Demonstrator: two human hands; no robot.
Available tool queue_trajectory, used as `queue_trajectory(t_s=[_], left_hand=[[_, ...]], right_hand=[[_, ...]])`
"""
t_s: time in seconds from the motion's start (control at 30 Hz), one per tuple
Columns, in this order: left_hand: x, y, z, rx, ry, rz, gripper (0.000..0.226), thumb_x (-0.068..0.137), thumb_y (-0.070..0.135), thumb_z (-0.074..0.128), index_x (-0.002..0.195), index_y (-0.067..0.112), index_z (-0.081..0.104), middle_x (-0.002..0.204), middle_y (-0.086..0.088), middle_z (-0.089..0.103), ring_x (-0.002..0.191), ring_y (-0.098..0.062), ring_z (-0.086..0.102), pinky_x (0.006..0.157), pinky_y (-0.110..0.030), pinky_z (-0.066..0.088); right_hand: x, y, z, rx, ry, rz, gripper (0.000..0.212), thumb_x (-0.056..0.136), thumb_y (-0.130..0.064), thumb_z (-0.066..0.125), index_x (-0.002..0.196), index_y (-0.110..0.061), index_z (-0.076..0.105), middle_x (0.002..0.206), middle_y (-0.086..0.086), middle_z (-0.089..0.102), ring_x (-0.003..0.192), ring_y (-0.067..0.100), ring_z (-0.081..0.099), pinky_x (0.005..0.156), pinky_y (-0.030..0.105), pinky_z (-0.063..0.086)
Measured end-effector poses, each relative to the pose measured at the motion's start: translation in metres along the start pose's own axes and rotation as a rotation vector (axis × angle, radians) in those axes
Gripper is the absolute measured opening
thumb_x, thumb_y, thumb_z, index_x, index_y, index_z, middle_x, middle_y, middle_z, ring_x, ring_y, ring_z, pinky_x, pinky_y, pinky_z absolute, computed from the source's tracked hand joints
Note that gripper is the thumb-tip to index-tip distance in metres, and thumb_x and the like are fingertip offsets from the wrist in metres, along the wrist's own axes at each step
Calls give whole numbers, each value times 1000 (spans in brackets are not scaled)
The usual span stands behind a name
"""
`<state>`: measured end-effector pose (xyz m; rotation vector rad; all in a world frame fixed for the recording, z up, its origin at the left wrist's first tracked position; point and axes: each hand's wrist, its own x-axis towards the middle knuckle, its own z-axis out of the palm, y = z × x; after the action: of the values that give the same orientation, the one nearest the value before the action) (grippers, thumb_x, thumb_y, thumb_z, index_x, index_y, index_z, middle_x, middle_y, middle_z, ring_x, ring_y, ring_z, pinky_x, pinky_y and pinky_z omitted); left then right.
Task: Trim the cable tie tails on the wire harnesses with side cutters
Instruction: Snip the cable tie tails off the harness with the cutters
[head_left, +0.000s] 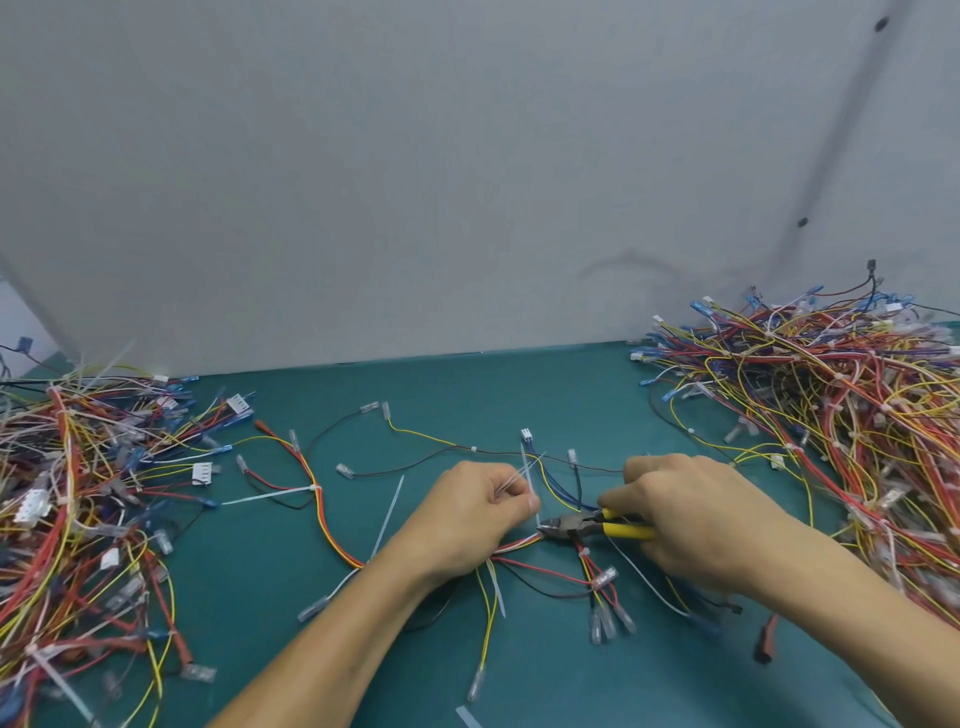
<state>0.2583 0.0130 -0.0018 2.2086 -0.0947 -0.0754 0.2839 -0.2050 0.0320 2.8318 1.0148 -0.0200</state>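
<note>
One wire harness (322, 519) lies spread across the green mat (519, 384) in front of me, with white cable ties on it. My left hand (467, 514) pinches a white cable tie tail (530, 475) that sticks up between thumb and fingers. My right hand (691, 519) grips the yellow handles of the side cutters (597, 525). Their dark jaws point left and sit right beside my left thumb, at the red and white wires. Other uncut tails (387, 514) stick out from the harness to the left.
A big heap of harnesses (831, 415) fills the right side of the mat. Another heap (78, 493) covers the left side. A grey wall (415, 182) stands close behind the mat. A loose cut tail (467, 717) lies near the front edge.
</note>
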Motion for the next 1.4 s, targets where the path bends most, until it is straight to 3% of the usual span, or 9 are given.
queue_trajectory(t_s=[0.4, 0.53, 0.67, 0.8, 0.9, 1.0, 1.1, 1.27, 1.4], left_hand=[[2, 5, 8, 48, 96, 16, 29, 94, 29, 50, 79, 5, 54, 60, 9, 40, 54, -8, 33, 55, -27, 29], [-1, 5, 4, 7, 93, -7, 27, 98, 27, 38, 76, 13, 45, 68, 6, 46, 62, -13, 38, 60, -30, 32], [-7, 0, -1, -439, 102, -97, 25, 99, 12, 38, 76, 16, 47, 61, 6, 45, 50, -11, 34, 52, -28, 29], [-13, -8, -11, -899, 119, -163, 18, 102, 4, 33, 97, 9, 50, 57, 2, 47, 45, -11, 36, 44, -22, 32], [-18, -13, -23, -1104, 144, -222, 24, 94, -7, 31, 89, 10, 47, 61, -5, 52, 47, -15, 43, 42, -23, 33], [-27, -13, -38, -1175, 141, -225, 16, 75, -2, 40, 77, 13, 44, 59, -3, 44, 44, -13, 33, 37, -20, 25], [-38, -16, -51, -936, 165, -142, 17, 64, 5, 59, 73, 14, 48, 53, 4, 30, 42, -9, 21, 38, -16, 19], [-54, -23, -55, 53, 25, 53, 20, 72, 15, 78, 81, 29, 67, 52, 10, 32, 49, -7, 29, 49, -17, 25], [-56, -21, -37, 251, -3, 145, 30, 67, 32, 84, 93, 32, 69, 61, 18, 46, 60, -1, 45, 57, -11, 33]], right_hand=[[3, -4, 4, -137, 22, -11, 2, 86, -27, 47, 87, -29, 47, 76, -6, 32, 68, 25, 37, 47, 30, 16], [3, -8, 4, -137, 15, 27, 10, 87, -26, 46, 94, -30, 53, 76, -7, 32, 69, 24, 37, 49, 30, 20], [1, -11, 2, -132, 27, 38, 12, 91, -31, 43, 99, -30, 53, 79, -7, 31, 69, 24, 37, 46, 29, 17], [-5, -13, -1, -103, 38, 39, 9, 93, -36, 41, 96, -30, 48, 77, -6, 30, 71, 24, 38, 46, 28, 14], [-8, -15, -3, -85, 41, 40, 10, 94, -37, 41, 98, -31, 47, 76, -7, 30, 76, 24, 45, 47, 29, 16], [-11, -18, -6, -66, 43, 37, 11, 93, -35, 42, 101, -31, 48, 84, -9, 35, 85, 24, 55, 52, 30, 24], [-14, -23, -10, -62, 47, 36, 12, 92, -33, 42, 102, -31, 47, 85, -9, 34, 84, 24, 53, 53, 30, 25], [-17, -33, -11, -37, 51, 9, 15, 92, -32, 42, 107, -30, 46, 89, -8, 32, 91, 24, 56, 59, 31, 30], [-18, -37, -16, -74, 165, -19, 14, 85, -30, 54, 100, -28, 54, 89, -7, 45, 84, 23, 58, 55, 30, 31]])
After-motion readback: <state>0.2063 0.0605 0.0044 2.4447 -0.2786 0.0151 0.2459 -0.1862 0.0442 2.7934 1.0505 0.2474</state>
